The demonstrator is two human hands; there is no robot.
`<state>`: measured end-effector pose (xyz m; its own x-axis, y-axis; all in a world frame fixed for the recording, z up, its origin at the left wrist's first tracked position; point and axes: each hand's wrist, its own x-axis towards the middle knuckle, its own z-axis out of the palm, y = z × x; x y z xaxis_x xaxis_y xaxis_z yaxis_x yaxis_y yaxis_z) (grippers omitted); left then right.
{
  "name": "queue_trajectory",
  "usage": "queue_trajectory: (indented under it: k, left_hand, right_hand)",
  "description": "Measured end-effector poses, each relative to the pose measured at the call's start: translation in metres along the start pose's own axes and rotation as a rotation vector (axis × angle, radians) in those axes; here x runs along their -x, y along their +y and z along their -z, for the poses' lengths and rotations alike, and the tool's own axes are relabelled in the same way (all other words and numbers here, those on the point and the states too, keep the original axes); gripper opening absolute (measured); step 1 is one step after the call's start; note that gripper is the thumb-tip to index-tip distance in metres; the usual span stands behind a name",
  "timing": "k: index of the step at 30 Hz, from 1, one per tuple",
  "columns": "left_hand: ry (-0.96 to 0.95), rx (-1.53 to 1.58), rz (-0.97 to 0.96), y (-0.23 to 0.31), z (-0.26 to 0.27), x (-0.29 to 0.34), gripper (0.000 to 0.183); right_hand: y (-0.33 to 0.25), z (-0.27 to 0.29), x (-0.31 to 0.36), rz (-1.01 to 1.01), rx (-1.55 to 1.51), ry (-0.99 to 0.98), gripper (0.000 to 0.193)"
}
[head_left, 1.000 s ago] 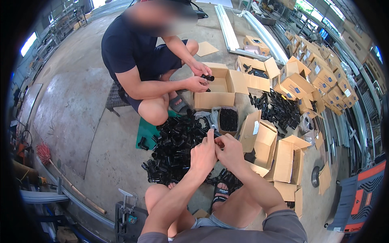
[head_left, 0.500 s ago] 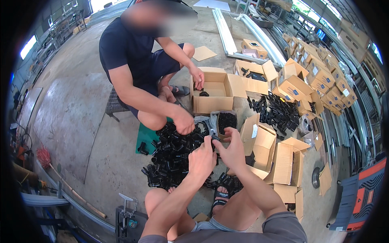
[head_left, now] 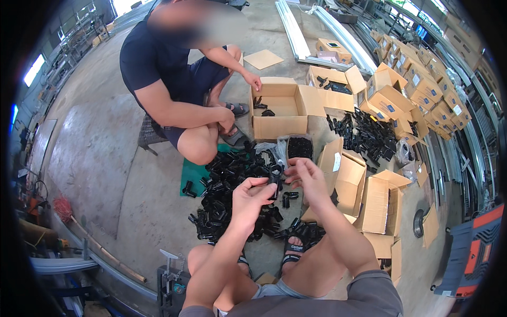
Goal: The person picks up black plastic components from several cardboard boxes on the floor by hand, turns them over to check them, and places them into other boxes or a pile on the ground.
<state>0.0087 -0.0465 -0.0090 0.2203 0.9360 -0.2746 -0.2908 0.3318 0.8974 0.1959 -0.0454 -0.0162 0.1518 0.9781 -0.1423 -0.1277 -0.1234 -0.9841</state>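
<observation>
A black tubular pipe fitting is held upright between the thumb and fingers of my left hand, above the heap. Just to its right, my right hand has its thumb and fingertips drawn together in a pinch. Whatever it may hold is too small to make out. Beneath both hands spreads a large pile of similar black fittings. A small box of tiny black parts stands beyond my right hand.
Opposite me a person sits on a low stool, one hand at an open carton with a few fittings. Open cartons stand to my right, near another black heap. Stacked boxes rise behind. A broom lies left.
My hands have drawn apart and the fitting now stands upright in my left hand. The other person's near hand has left the pile and drawn back to their knee.
</observation>
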Motion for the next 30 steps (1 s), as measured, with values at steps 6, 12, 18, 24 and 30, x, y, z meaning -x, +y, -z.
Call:
queue_trajectory:
  k: [6, 12, 18, 24, 30]
  left_hand:
    - [0.045, 0.563, 0.084, 0.019, 0.018, 0.002, 0.026]
    - [0.123, 0.579, -0.025, 0.023, 0.021, -0.005, 0.025]
    - [0.244, 0.537, -0.051, 0.027, 0.023, -0.009, 0.024]
    - [0.312, 0.529, 0.017, 0.026, 0.028, -0.015, 0.025]
    - [0.303, 0.447, 0.058, 0.023, 0.028, -0.023, 0.025]
  right_hand:
    - [0.029, 0.042, -0.063, -0.175, 0.218, 0.034, 0.030]
    - [0.156, 0.073, -0.167, 0.079, 1.027, -0.002, 0.023]
    - [0.233, 0.047, -0.232, 0.232, 1.673, -0.143, 0.012]
    - [0.296, 0.032, -0.261, 0.296, 1.754, -0.243, 0.017]
    - [0.318, 0.027, -0.265, 0.323, 1.820, -0.319, 0.020]
